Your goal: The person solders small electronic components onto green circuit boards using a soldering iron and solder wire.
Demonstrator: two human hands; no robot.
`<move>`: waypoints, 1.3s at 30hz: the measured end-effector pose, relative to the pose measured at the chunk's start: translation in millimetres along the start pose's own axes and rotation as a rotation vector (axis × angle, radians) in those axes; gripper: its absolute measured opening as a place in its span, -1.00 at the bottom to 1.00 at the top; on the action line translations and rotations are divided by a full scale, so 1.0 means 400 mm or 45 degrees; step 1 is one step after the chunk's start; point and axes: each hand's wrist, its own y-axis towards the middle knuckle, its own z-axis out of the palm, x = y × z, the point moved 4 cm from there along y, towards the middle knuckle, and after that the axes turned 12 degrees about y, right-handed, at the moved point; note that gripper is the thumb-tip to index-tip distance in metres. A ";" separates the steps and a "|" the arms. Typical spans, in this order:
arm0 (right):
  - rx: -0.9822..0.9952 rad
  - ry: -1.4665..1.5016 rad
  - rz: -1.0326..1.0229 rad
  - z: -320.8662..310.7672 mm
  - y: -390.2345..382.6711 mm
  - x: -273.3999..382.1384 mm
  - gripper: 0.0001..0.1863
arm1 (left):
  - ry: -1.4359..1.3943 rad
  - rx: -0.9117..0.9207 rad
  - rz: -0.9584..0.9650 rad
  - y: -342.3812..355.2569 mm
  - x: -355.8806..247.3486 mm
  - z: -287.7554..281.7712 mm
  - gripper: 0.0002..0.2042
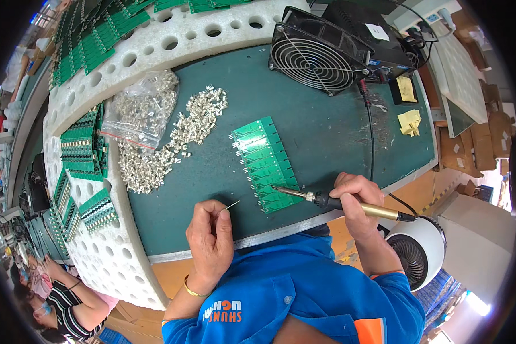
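A green circuit board panel (266, 166) lies on the green work surface in front of me, with small metal pins along its left edge. My right hand (356, 200) is closed round a soldering iron (378, 211) with a black and gold handle. The iron's tip reaches over the lower part of the panel; whether it touches cannot be made out. Pinched between the thumb and fingers of my left hand (210, 234) is a short length of thin solder wire (233, 204). Its free end points at the panel but stays apart from it.
Small white connectors (146, 166) lie heaped at left beside a clear plastic bag (146, 106) of more. White foam with holes (117, 266) borders the left and back, bearing green boards (85, 143). A black fan (318, 60) stands behind; the iron's cable runs right. Another person (69, 304) sits far left.
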 end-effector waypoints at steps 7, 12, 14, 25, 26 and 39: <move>0.012 0.039 -0.024 0.014 -0.032 -0.004 -0.83 | 0.179 -0.030 0.213 0.006 -0.028 0.009 -0.92; 0.062 0.020 -0.162 0.032 -0.066 0.000 -0.74 | 0.232 -0.028 0.187 0.002 -0.036 0.016 -0.88; 0.093 0.005 -0.170 0.034 -0.074 0.004 -0.71 | 0.252 -0.044 0.195 0.000 -0.040 0.019 -0.87; 0.120 -0.123 -0.309 0.061 -0.094 0.004 -0.64 | 0.186 -0.101 0.169 -0.021 -0.035 0.039 -0.87; 0.121 -0.123 -0.311 0.061 -0.095 0.003 -0.64 | 0.186 -0.102 0.170 -0.021 -0.036 0.039 -0.87; 0.153 -0.176 -0.343 0.065 -0.092 0.012 -0.69 | 0.186 -0.103 0.194 -0.019 -0.034 0.048 -0.86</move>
